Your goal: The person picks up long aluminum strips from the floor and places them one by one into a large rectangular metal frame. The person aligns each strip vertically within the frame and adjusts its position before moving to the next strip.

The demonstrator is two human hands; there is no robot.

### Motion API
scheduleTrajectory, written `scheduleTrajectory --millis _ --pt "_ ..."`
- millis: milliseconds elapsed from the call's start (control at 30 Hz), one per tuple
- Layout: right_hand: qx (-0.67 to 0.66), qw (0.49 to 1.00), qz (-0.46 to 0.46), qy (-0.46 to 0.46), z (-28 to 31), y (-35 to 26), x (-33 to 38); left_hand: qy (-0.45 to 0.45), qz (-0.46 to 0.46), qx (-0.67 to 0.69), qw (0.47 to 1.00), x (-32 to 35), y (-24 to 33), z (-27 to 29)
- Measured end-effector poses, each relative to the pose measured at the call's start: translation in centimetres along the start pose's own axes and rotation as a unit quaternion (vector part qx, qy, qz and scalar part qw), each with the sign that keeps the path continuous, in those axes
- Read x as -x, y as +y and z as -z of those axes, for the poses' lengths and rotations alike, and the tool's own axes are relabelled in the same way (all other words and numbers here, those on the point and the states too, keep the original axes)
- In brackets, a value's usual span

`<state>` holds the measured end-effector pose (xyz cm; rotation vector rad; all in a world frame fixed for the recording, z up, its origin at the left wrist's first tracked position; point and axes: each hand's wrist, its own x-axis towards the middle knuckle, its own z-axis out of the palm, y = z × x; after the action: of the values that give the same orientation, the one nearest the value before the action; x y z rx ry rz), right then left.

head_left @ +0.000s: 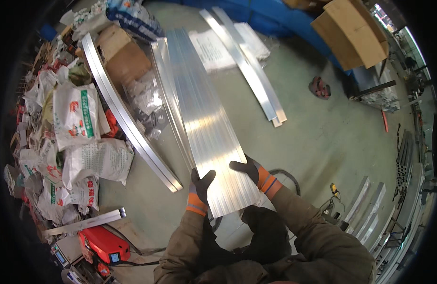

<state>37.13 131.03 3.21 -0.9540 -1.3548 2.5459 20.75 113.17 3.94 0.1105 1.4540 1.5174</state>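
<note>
The left hand (202, 185) and right hand (250, 170), dark-gloved with orange cuffs (268, 182), are set apart in a firm two-handed grip, thumbs (208, 179) uppermost and directed inward. The brown-sleeved left forearm (184, 239) and right forearm (299, 209) converge forward from the lower edge; the right hand sits slightly farther forward.
</note>
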Motion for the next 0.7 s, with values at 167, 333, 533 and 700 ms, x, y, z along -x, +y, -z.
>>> scheduleTrajectory --millis 167,333,533,700 --pt "-0.053 0.998 0.014 -0.006 -6.1 -4.7 8.9 0.018 0.031 0.049 0.998 9.6 7.3 -2.2" --pt "-0.036 0.995 0.04 0.079 -12.5 -7.2 17.6 -0.023 0.018 0.077 0.997 18.3 11.3 -2.2" --pt "-0.03 0.983 0.125 0.134 -22.7 -9.5 23.0 -0.152 0.023 0.049 0.987 20.6 15.7 2.9" --pt "-0.005 0.957 0.193 0.217 -31.3 -11.0 26.6 -0.238 0.021 0.062 0.969 22.6 21.7 6.1"
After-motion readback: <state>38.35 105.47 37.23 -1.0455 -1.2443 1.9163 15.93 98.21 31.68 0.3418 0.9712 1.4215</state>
